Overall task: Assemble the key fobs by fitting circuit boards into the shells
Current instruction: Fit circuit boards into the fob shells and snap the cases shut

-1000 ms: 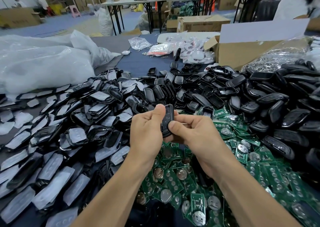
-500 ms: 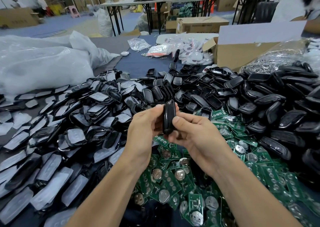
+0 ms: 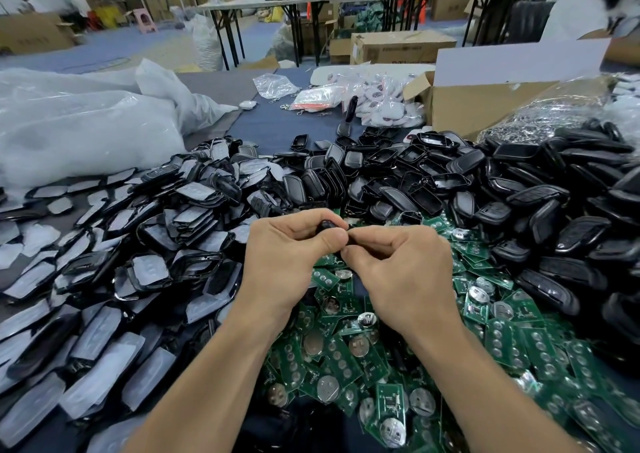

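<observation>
Bench (image 3: 277, 129) buried in parts. Centre frame: left hand (image 3: 287, 262) and right hand (image 3: 398, 272) clamped together on one black key fob (image 3: 327, 225), above the circuit boards (image 3: 346, 348). Upright and visible half a second ago, now nearly hidden. Likely pressing it shut.

A small black key fob (image 3: 326, 225), mostly hidden, is being pinched between the left hand (image 3: 287, 262) and right hand (image 3: 398, 279) above green circuit boards (image 3: 346, 348) lying heaped near, with black shells (image 3: 519, 193) piling up far and right.
</observation>
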Motion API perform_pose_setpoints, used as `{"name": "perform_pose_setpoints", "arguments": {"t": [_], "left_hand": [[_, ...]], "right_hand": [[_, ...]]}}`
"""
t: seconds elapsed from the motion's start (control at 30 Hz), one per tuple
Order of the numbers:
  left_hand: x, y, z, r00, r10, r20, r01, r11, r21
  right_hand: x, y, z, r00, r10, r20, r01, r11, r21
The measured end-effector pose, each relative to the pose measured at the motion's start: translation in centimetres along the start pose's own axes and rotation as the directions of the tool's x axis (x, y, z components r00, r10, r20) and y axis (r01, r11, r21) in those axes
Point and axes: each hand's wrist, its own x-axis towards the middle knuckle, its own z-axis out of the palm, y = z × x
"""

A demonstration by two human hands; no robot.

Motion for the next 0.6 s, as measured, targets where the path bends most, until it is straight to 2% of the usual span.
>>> {"name": "perform_pose_setpoints", "arguments": {"t": [0.07,0.23,0.47,0.6], "left_hand": [[0.1,0.3,0.0,1.000,-0.027,0.015,0.027,0.999,-0.020],[0.4,0.4,-0.2,0.966,-0.258,-0.001,0.258,0.966,-0.030],[0.2,0.4,0.0,0.962,-0.273,-0.019,0.271,0.961,-0.052],[0.3,0.3,-0.1,0.956,-0.293,-0.032,0.284,0.945,-0.161]], "right_hand": [[0.1,-0.1,-0.1,1.000,-0.023,-0.014,0.023,1.000,-0.021],[0.9,0.6,-0.5,0.997,0.010,-0.079,-0.014,0.999,-0.047],[0.9,0.8,-0.7,0.997,-0.043,-0.057,0.040,0.998,-0.047],[1.0,1.0,-0.9,0.997,-0.078,-0.008,0.078,0.997,-0.026]]}}
